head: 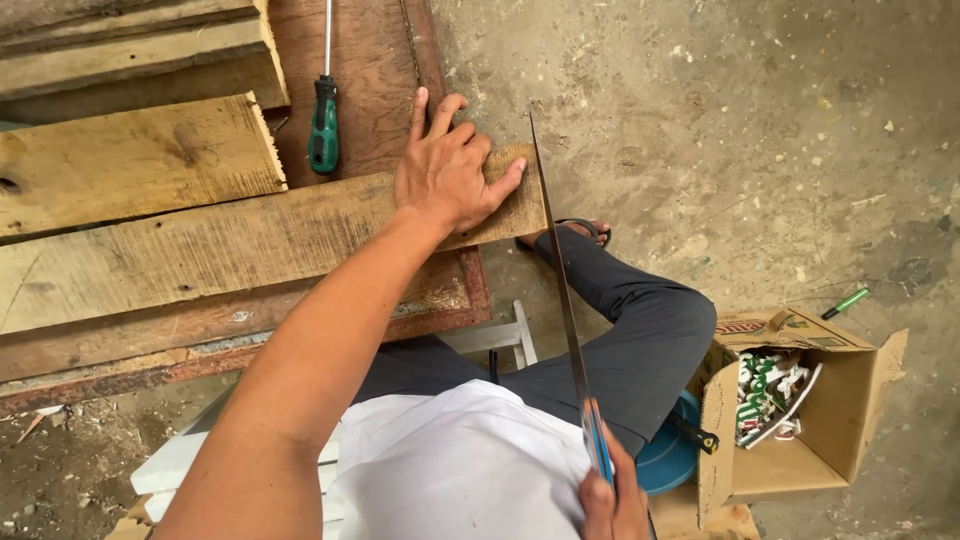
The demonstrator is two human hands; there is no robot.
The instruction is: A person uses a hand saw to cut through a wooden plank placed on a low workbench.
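Observation:
My left hand (447, 172) lies flat, fingers spread, on the right end of a long rough wooden plank (200, 250) and presses it down. My right hand (612, 500), at the bottom of the view, grips the blue handle of a hand saw (560, 280). The thin blade runs up from that hand to the plank's right end, right beside my left thumb. The plank rests on a reddish board (370, 70).
A green-handled screwdriver (324, 110) lies on the reddish board above the plank. More thick planks (130, 160) are stacked at the upper left. An open cardboard box (800, 400) with small packets stands at the lower right on the concrete floor, a green pen (846, 302) nearby.

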